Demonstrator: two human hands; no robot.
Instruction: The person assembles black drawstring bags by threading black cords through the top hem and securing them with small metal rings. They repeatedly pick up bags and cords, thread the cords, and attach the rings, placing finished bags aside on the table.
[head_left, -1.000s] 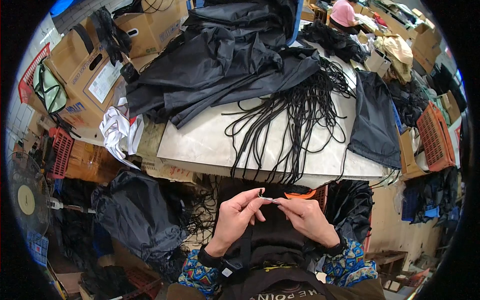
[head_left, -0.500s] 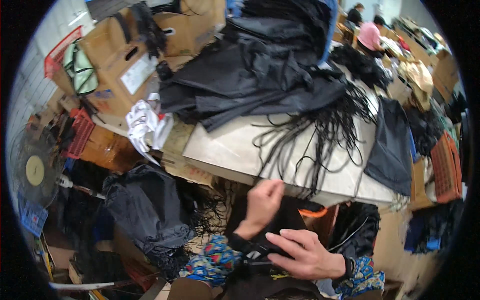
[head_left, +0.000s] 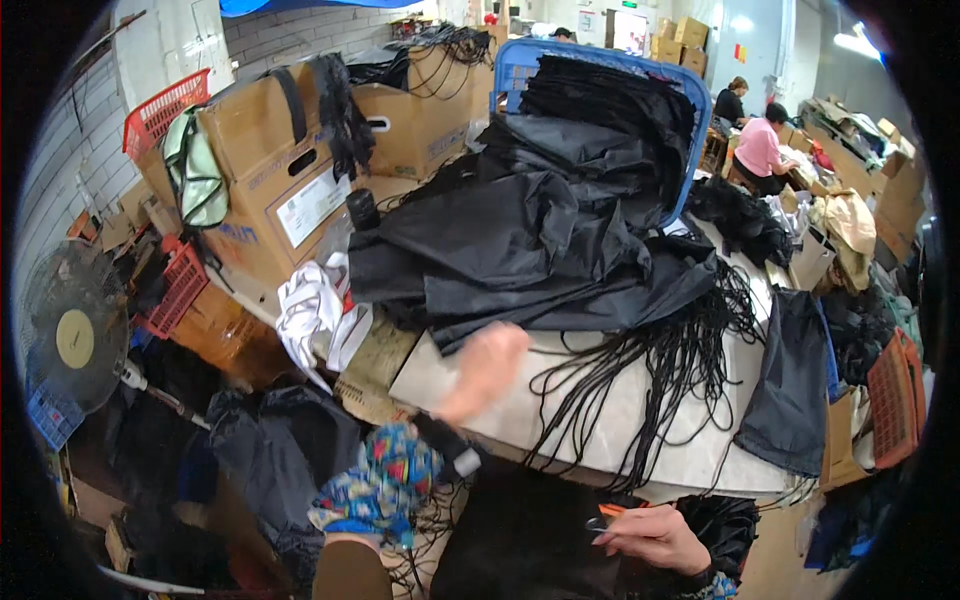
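My left hand [head_left: 487,370], smeared by motion, is raised over the near left part of the pale table [head_left: 550,390], by the lower edge of the heaped black fabric bags [head_left: 530,240]. Whether its fingers hold anything cannot be made out. Low at the right, my right hand [head_left: 655,537] is closed around a small tool with orange handles [head_left: 612,511] and a shiny metal part. Dark cloth [head_left: 530,530] covers the space between my arms. Many black cords [head_left: 650,390] trail from the bags across the tabletop towards its front edge.
A blue basket [head_left: 703,130] stands behind the bags. Cardboard boxes [head_left: 265,180] and white straps [head_left: 318,310] are on the left, with a fan [head_left: 75,340] beyond. One black bag [head_left: 785,390] hangs over the table's right side. Two people [head_left: 762,150] sit far right.
My view has tilted up. My left hand has moved up and forward over the table. My right hand has moved right and taken hold of the orange-handled tool.
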